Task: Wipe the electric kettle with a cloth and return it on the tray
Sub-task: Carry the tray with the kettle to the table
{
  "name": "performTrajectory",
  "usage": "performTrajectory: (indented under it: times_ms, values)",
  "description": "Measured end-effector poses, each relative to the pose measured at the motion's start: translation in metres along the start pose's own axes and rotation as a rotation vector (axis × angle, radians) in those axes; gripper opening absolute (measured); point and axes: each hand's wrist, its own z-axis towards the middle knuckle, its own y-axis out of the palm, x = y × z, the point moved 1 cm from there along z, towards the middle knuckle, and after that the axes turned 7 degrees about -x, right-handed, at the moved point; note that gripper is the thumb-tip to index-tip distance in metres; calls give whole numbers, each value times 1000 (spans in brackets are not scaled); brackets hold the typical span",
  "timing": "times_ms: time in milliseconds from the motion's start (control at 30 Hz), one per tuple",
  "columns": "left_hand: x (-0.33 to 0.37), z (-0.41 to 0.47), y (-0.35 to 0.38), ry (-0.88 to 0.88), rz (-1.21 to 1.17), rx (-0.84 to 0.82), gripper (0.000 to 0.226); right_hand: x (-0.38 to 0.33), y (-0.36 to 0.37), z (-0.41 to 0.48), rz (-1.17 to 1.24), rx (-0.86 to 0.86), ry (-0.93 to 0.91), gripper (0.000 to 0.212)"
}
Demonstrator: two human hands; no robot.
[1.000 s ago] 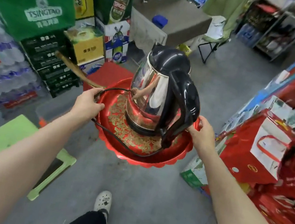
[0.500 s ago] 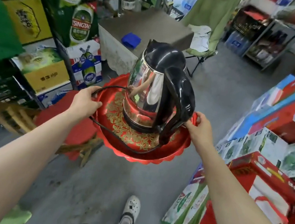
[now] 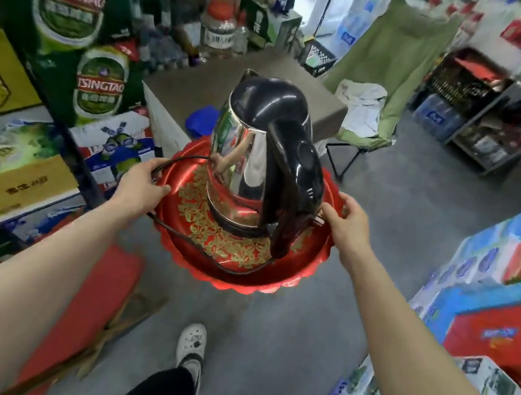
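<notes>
A steel electric kettle (image 3: pixel 244 163) with a black lid and handle stands upright on a round red tray (image 3: pixel 174 244) with a gold pattern. I carry the tray in the air above the floor. My left hand (image 3: pixel 141 185) grips the tray's left rim together with the black power cord (image 3: pixel 175 238). My right hand (image 3: pixel 348 223) grips the right rim. A blue cloth (image 3: pixel 201 120) lies on the grey table (image 3: pixel 321 100) just beyond the tray, partly hidden by the kettle.
Stacked beer cartons (image 3: pixel 72 35) line the left. Red and blue gift boxes (image 3: pixel 509 276) pile up on the right. A green folding chair (image 3: pixel 385 73) stands behind the table. A red stool (image 3: pixel 94 300) sits low on the left, and my white shoe (image 3: pixel 192 342) is on the concrete floor.
I have walked forward with the tray; the table and blue cloth are now much closer, right behind the kettle. Both hands keep their grip on the rim.
</notes>
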Motion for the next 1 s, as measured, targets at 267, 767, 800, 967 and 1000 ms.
performTrajectory:
  times_ms: [267,767,800,967,1000]
  values:
    - [67,166,12,-45,-2,17,53,-43,-5,186,-15,-31,6,48]
    - [130,418,39,-170,43,63,57,-76,29,485,29,-197,73,63]
    - [130,435,39,-176,31,51,57,-79,35,495,38,-204,91,58]
    - [118,527,36,-146,53,-34,52,-83,73,548,60,-164,161,47]
    - [116,547,36,-126,70,-59,52,-81,83,558,58,-144,181,47]
